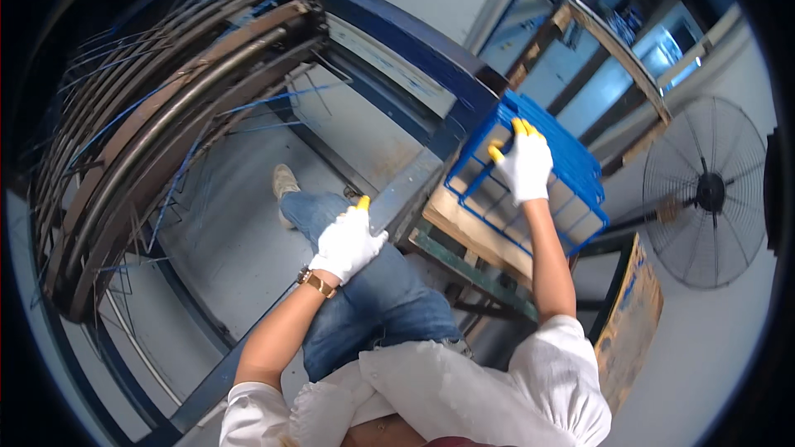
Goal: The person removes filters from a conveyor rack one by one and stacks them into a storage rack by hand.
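My right hand, in a white glove with yellow fingertips, is on a stack of blue wire racks. Its fingers curl onto the upper edge of the nearest rack, with the thumb apart on the left. The racks stand tilted on a wooden board. My left hand, gloved alike, hovers over my thigh beside a blue-grey metal frame bar. Its index finger points forward and the thumb is out to the side; the other fingers are partly hidden. Nothing shows in it.
At left is a large curved rack of dark bars with thin wires and blue strands sticking out. A green stand bears the wooden board. To the right stand a round caged fan and a worn wooden panel. My shoe rests inside the frame.
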Action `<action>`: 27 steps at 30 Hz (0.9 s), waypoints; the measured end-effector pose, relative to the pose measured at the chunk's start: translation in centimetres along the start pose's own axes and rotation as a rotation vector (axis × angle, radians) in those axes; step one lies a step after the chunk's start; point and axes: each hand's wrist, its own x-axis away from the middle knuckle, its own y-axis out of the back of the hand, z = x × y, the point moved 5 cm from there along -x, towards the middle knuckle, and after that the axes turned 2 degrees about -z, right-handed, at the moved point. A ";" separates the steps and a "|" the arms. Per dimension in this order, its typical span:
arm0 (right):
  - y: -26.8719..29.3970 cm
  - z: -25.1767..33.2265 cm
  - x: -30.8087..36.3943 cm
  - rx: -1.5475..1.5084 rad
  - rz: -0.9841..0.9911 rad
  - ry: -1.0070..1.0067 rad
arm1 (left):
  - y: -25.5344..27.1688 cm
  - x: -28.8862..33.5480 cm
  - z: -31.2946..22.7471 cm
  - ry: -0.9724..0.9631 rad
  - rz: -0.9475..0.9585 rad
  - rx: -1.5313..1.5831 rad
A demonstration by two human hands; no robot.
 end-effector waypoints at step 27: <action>3.3 13.9 -14.7 -0.162 0.205 0.056 | -1.1 1.2 0.3 -0.176 -0.061 0.074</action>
